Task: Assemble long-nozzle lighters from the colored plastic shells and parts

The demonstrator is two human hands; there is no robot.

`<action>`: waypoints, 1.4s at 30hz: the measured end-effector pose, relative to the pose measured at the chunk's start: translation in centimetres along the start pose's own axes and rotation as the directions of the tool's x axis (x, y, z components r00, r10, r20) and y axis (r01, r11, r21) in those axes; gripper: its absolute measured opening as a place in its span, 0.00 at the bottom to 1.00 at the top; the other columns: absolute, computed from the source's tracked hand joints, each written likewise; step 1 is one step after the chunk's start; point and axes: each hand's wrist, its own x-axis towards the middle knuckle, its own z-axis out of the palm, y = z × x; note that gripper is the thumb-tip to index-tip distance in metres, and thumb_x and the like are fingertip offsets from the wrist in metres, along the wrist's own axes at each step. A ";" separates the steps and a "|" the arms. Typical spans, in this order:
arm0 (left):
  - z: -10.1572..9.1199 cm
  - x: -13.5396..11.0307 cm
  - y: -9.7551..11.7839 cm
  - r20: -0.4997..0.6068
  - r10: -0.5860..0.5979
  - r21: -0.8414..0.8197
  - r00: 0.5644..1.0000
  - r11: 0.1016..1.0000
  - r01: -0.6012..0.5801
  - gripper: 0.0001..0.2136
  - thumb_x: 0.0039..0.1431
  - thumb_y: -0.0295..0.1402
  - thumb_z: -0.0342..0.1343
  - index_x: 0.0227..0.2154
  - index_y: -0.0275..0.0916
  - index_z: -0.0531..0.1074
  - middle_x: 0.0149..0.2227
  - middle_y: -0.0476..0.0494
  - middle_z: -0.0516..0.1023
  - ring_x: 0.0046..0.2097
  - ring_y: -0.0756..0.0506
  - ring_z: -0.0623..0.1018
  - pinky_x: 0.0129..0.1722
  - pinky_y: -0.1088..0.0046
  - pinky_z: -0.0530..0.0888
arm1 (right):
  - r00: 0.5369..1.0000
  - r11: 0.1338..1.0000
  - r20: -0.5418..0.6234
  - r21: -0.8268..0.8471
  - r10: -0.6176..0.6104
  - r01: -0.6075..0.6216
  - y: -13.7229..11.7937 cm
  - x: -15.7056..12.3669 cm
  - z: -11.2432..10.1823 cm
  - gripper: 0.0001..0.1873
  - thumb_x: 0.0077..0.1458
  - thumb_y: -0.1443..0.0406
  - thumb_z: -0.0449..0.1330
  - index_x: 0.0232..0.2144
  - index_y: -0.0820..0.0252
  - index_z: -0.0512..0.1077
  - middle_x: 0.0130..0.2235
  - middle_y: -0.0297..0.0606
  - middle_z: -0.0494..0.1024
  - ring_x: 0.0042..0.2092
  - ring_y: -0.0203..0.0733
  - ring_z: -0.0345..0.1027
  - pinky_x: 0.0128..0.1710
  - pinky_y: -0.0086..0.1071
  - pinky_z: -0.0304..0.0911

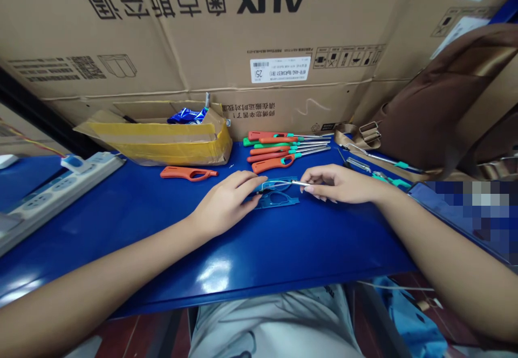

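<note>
Two see-through blue lighter shell halves (pixel 279 200) lie on the blue table between my hands. My left hand (pixel 224 204) is closed in a pinch at their left end, on a small part with thin wires (pixel 277 185) that run across the upper half. Its fingertips hide most of the part. My right hand (pixel 340 184) pinches a slim metal lighter tube (pixel 300 183) at the right end of the wires. Behind the shells lies a pile of red and green long-neck lighters (pixel 275 152) with metal tubes pointing right.
A taped cardboard box (pixel 162 142) with a blue packet (pixel 188 115) stands at the back left. An orange lighter handle (pixel 188 173) lies before it. Loose metal tubes (pixel 358 164), a phone (pixel 461 212) and a brown bag (pixel 445 104) are right; a power strip (pixel 56 193) is left.
</note>
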 end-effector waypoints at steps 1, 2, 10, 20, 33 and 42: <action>0.1 0.0 0.0 0.003 -0.008 0.007 1.000 1.000 0.008 0.16 0.66 0.28 0.57 0.56 0.38 0.70 0.53 0.36 0.77 0.53 0.40 0.79 0.53 0.61 0.79 | 1.000 1.000 0.002 0.004 -0.002 0.002 0.1 -0.1 -0.1 0.20 0.62 0.49 0.60 0.41 0.61 0.70 0.28 0.31 0.70 0.26 0.30 0.62 0.23 0.25 0.61; 0.1 0.0 0.0 0.006 -0.018 0.013 1.000 1.000 0.018 0.17 0.66 0.29 0.57 0.57 0.38 0.69 0.54 0.36 0.77 0.53 0.39 0.78 0.53 0.60 0.79 | 1.000 1.000 0.003 0.006 -0.007 0.007 0.1 -0.1 -0.2 0.20 0.62 0.49 0.59 0.41 0.61 0.70 0.29 0.31 0.70 0.27 0.31 0.63 0.23 0.25 0.62; 0.1 0.2 0.0 -0.141 0.111 -0.052 0.984 0.992 -0.119 0.12 0.68 0.27 0.55 0.53 0.36 0.75 0.47 0.38 0.82 0.48 0.44 0.82 0.51 0.68 0.79 | 0.999 0.999 -0.012 0.013 -0.033 0.034 0.5 -0.3 -0.9 0.21 0.62 0.48 0.60 0.41 0.62 0.71 0.28 0.31 0.71 0.27 0.32 0.64 0.26 0.27 0.62; -0.5 1.9 2.2 0.175 -0.494 -0.659 0.852 0.584 0.474 0.11 0.61 0.37 0.60 0.31 0.34 0.79 0.27 0.46 0.81 0.28 0.50 0.79 0.30 0.77 0.77 | 0.994 0.997 0.099 -0.064 -0.035 0.041 0.5 -0.1 -0.8 0.26 0.64 0.46 0.55 0.37 0.64 0.74 0.29 0.34 0.72 0.29 0.34 0.62 0.30 0.29 0.57; 1.0 0.3 1.0 0.249 -0.547 -0.736 0.799 0.429 0.523 0.15 0.49 0.37 0.71 0.39 0.36 0.82 0.34 0.45 0.83 0.34 0.49 0.79 0.35 0.75 0.76 | 0.995 0.993 0.102 -0.116 -0.007 0.019 0.6 0.6 0.1 0.24 0.65 0.49 0.54 0.38 0.65 0.77 0.29 0.34 0.71 0.29 0.34 0.60 0.30 0.29 0.55; 0.4 0.3 1.1 0.077 -0.439 -0.609 0.895 0.690 0.391 0.08 0.59 0.38 0.65 0.34 0.38 0.83 0.35 0.44 0.83 0.35 0.48 0.79 0.33 0.76 0.75 | 0.997 0.990 0.071 -0.137 -0.014 0.024 0.8 0.6 0.2 0.20 0.63 0.52 0.58 0.42 0.63 0.76 0.35 0.37 0.76 0.34 0.37 0.66 0.35 0.30 0.60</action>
